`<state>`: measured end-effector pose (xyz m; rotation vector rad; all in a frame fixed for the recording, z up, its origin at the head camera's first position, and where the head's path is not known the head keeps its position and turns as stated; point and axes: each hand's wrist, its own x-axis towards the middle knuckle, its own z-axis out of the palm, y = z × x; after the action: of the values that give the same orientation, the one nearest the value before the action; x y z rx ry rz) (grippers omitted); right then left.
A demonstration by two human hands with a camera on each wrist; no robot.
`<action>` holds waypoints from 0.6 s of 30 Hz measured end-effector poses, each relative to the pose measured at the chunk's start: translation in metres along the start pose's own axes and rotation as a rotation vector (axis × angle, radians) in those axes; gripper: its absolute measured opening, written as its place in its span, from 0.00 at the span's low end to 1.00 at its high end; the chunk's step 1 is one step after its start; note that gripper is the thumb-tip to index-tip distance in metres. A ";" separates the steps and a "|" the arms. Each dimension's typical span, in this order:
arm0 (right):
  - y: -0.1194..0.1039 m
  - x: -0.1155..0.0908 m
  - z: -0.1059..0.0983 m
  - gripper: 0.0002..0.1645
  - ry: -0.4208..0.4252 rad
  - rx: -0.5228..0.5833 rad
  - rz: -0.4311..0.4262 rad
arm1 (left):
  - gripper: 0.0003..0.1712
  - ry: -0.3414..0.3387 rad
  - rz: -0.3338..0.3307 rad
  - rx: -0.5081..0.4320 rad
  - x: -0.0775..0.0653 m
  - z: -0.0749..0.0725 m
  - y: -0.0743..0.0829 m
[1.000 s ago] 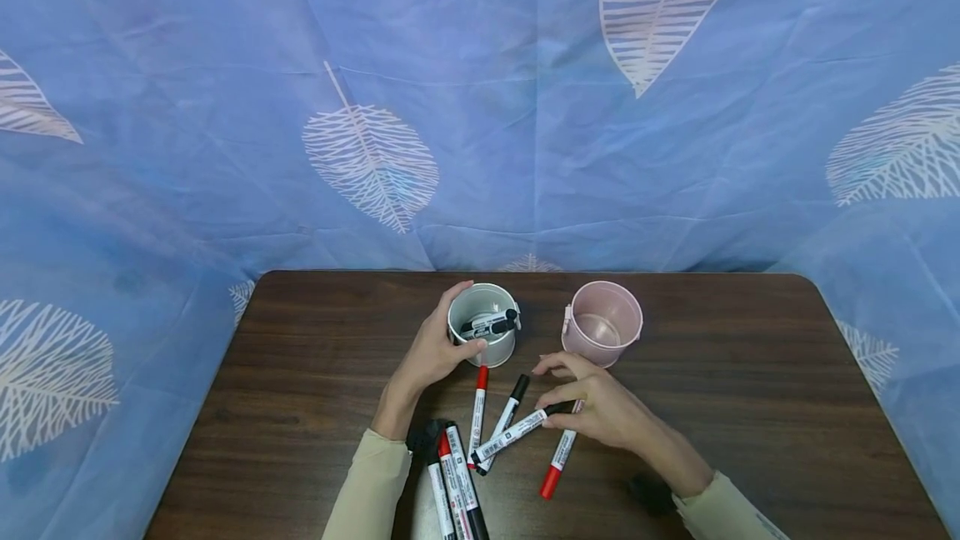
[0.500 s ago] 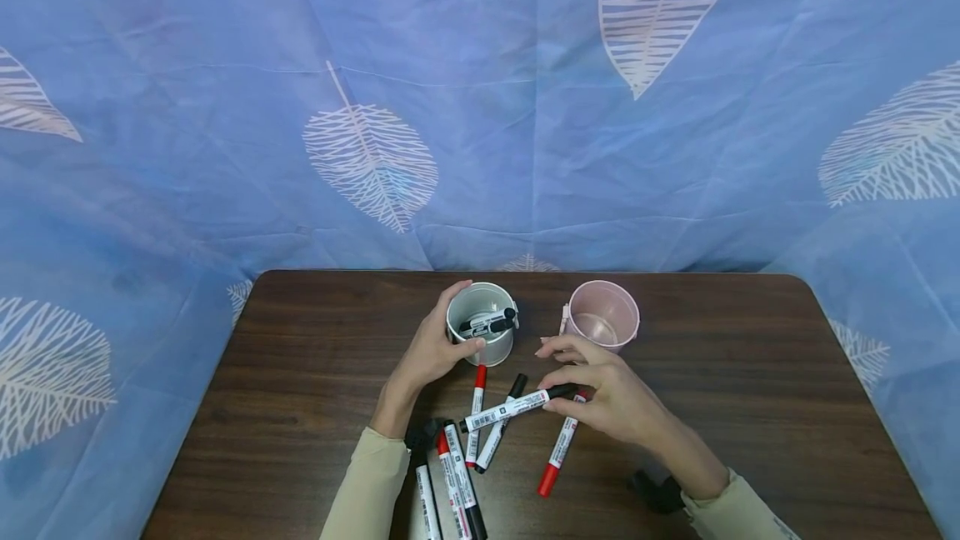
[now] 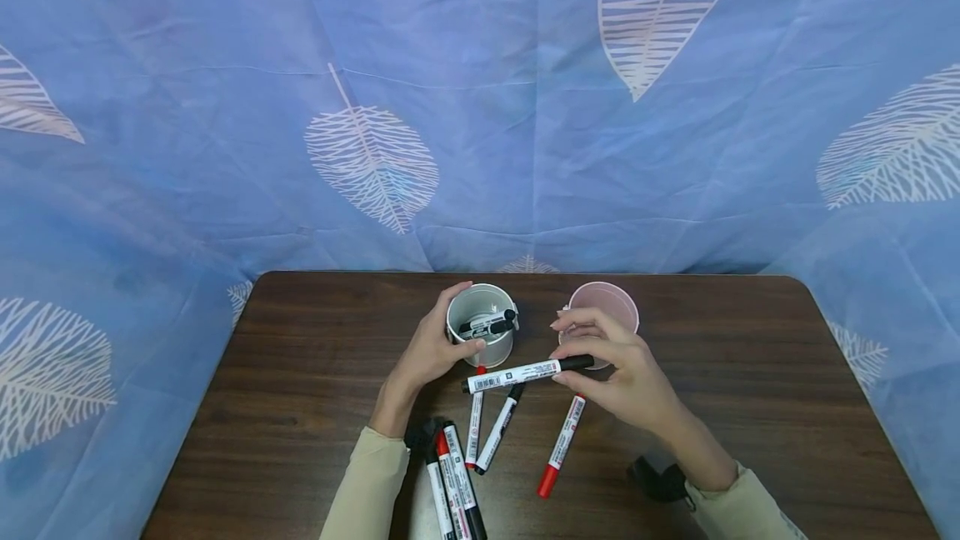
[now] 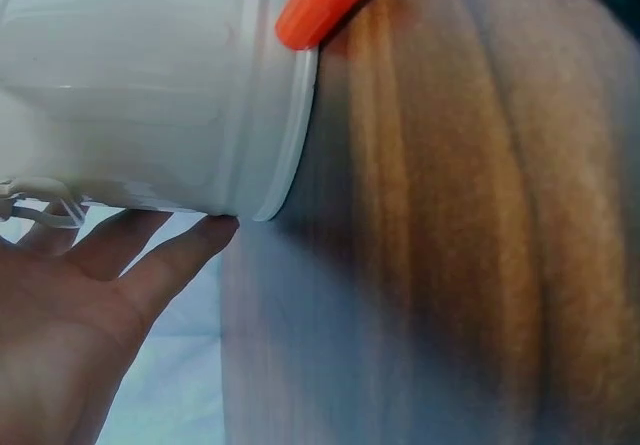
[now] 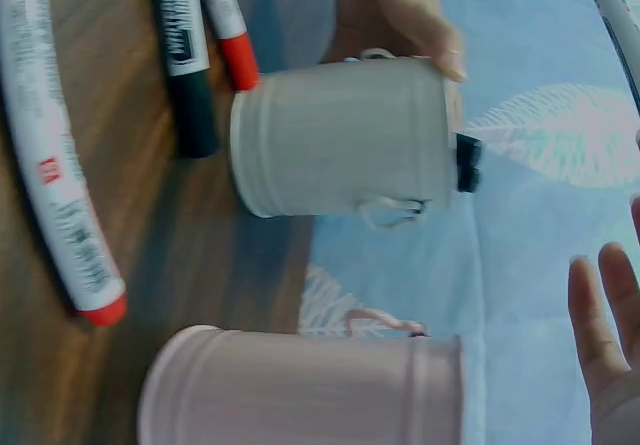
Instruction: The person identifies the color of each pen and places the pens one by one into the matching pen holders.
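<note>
My left hand (image 3: 429, 357) holds a small pale green bucket (image 3: 501, 352) from its left side, thumb over the near rim and fingers round the far side. Several black-capped markers (image 3: 489, 327) lean inside it. Between thumb and fingertips, my right hand (image 3: 622, 367) pinches a black-capped marker (image 3: 517, 375) by its cap. That marker lies nearly level in the air, its far end pointing left, just in front of the pale bucket. Behind the right hand stands a pink bucket (image 3: 609, 297), partly covered by it. In the left wrist view, a red-capped marker (image 4: 318, 7) lies against the pale bucket's base.
On the dark wooden table (image 3: 750, 390) a black marker (image 3: 497, 433) and a red marker (image 3: 561, 445) lie in front of the buckets. Several more markers (image 3: 459, 473) lie bunched beside the left forearm. A blue leaf-print cloth (image 3: 480, 148) hangs behind the table.
My right hand has lifted the black marker off the others and carried it up and away from me, turning it nearly level. The left hand has stayed on the pale bucket.
</note>
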<state>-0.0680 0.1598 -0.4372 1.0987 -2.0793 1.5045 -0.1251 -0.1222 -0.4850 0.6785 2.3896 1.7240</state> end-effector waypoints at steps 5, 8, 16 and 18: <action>-0.018 0.018 -0.005 0.13 0.066 0.029 -0.039 | 0.49 -0.008 0.012 -0.002 0.001 0.001 -0.006; -0.022 0.024 -0.007 0.14 0.084 0.042 -0.054 | 0.51 0.005 0.015 0.009 0.003 0.003 -0.021; -0.020 0.025 -0.009 0.11 0.118 0.099 -0.070 | 0.52 0.022 -0.005 0.035 0.005 0.005 -0.041; -0.020 0.026 -0.009 0.11 0.120 0.090 -0.068 | 0.52 0.022 -0.006 0.040 0.005 0.005 -0.041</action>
<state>-0.0707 0.1553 -0.4034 1.0713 -1.8925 1.6036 -0.1392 -0.1263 -0.5238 0.6612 2.4446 1.6939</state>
